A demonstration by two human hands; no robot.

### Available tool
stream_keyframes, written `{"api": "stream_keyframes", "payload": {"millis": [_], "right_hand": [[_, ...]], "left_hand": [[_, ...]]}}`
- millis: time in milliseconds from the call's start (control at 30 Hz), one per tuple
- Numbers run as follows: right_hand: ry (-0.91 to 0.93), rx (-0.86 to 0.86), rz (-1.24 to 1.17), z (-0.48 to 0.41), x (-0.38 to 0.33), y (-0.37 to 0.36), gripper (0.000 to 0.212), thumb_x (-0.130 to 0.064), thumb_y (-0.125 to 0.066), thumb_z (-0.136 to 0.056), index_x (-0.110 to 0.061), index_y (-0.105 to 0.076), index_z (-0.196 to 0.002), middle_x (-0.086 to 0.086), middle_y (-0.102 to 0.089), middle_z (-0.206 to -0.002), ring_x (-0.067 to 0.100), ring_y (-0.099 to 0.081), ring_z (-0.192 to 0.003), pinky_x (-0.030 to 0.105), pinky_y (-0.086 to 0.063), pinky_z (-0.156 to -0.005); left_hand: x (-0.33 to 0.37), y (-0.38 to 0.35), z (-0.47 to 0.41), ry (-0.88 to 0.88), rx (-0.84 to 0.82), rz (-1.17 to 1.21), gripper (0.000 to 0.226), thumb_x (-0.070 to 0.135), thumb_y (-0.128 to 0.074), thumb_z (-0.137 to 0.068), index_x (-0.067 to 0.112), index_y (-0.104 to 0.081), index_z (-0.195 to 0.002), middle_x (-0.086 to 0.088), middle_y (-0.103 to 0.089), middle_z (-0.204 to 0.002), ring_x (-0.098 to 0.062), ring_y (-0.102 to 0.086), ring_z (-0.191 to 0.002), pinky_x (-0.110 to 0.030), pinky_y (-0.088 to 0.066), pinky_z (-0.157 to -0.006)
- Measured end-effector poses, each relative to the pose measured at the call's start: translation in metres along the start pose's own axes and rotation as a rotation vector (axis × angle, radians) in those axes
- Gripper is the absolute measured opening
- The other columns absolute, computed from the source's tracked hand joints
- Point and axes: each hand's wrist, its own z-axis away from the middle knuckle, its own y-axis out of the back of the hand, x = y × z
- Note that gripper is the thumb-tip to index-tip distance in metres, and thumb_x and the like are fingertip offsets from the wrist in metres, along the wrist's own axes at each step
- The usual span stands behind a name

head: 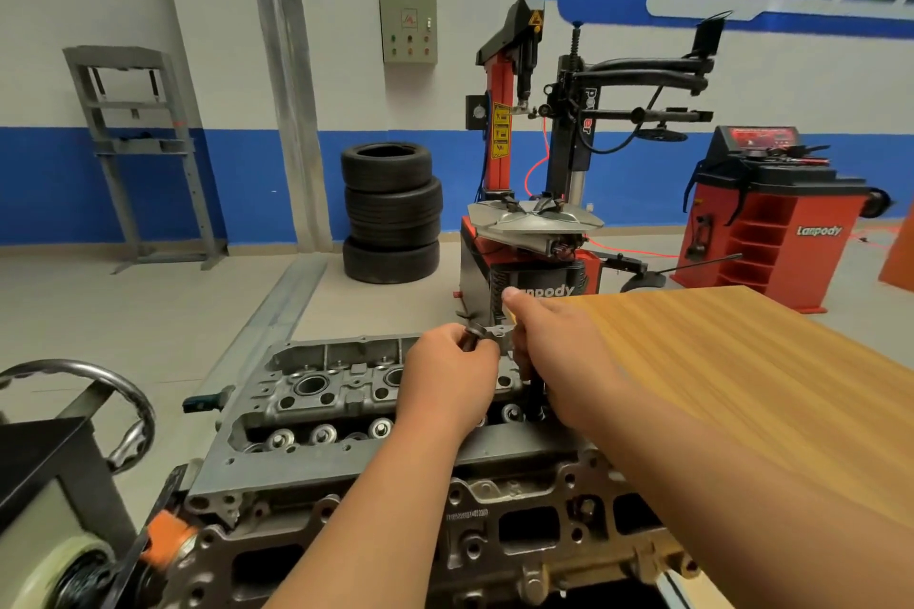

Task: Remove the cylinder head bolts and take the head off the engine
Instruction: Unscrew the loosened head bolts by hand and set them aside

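The left hand (447,376) is curled around a small dark round piece (472,336) and holds it up. The right hand (554,346) is right next to it, thumb sticking up, with its fingers wrapped around what looks like a wrench (500,334). The wrench has a grey top between the two hands and a dark handle going down under the right hand. I think the dark piece is going onto the wrench or coming off it, but I cannot tell which. Both hands are just above the cylinder head (346,391). The cylinder head sits flat on the engine (494,534), so it has not been lifted off yet. Its top is open and you can see round holes and shiny round parts inside. I cannot tell how many bolts are out. So this looks like the bolt part of the job, and the big lift is left to do. A wooden table (742,386) is on the right.
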Motion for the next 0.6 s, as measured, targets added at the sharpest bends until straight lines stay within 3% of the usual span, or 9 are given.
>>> {"api": "stream_keyframes", "payload": {"millis": [133, 300, 367, 500, 600], "right_hand": [[-0.049, -0.171, -0.113, -0.010, -0.002, 0.007, 0.054, -0.037, -0.048, -0.097, -0.024, -0.029, -0.048, -0.004, -0.025, -0.044, 0.014, -0.021, -0.041, 0.023, -0.021, -0.041], [-0.238, -0.621, -0.187, -0.022, -0.011, 0.018, 0.045, -0.040, -0.048, -0.081, -0.023, -0.032, -0.043, -0.006, -0.023, -0.039, 0.012, -0.011, -0.040, 0.020, -0.014, -0.041], [-0.259, -0.541, -0.153, -0.019, -0.016, 0.017, 0.046, -0.038, -0.049, -0.087, -0.022, -0.037, -0.045, -0.004, -0.026, -0.041, 0.013, -0.018, -0.040, 0.023, -0.018, -0.043], [-0.022, -0.037, 0.038, 0.006, -0.009, 0.006, 0.038, -0.045, -0.055, -0.092, -0.018, -0.051, -0.065, -0.004, -0.049, -0.052, 0.014, -0.047, -0.052, 0.031, -0.038, -0.056], [0.086, 0.084, 0.075, 0.006, -0.005, -0.004, 0.042, -0.044, -0.056, -0.091, -0.017, -0.047, -0.060, -0.005, -0.044, -0.050, 0.011, -0.041, -0.047, 0.031, -0.035, -0.052]], "left_hand": [[-0.001, -0.001, 0.000, 0.009, 0.013, -0.020, 0.028, 0.027, -0.056, -0.083, 0.018, -0.049, -0.058, 0.013, -0.045, -0.039, -0.005, -0.040, -0.038, -0.014, -0.024, -0.031], [-0.001, -0.001, -0.001, 0.005, 0.000, -0.033, 0.030, 0.029, -0.056, -0.084, 0.020, -0.047, -0.057, 0.014, -0.044, -0.039, -0.005, -0.040, -0.038, -0.015, -0.022, -0.032], [-0.001, -0.001, 0.000, 0.004, -0.002, -0.036, 0.030, 0.030, -0.056, -0.084, 0.020, -0.046, -0.057, 0.013, -0.044, -0.039, -0.004, -0.040, -0.038, -0.016, -0.023, -0.033], [0.000, 0.001, 0.001, 0.000, -0.022, -0.016, 0.029, 0.027, -0.056, -0.084, 0.019, -0.049, -0.057, 0.014, -0.047, -0.039, -0.002, -0.044, -0.038, -0.014, -0.026, -0.031], [0.002, 0.001, 0.002, 0.004, -0.024, -0.004, 0.028, 0.025, -0.056, -0.083, 0.019, -0.048, -0.056, 0.012, -0.046, -0.039, -0.004, -0.042, -0.036, -0.015, -0.024, -0.031]]}}
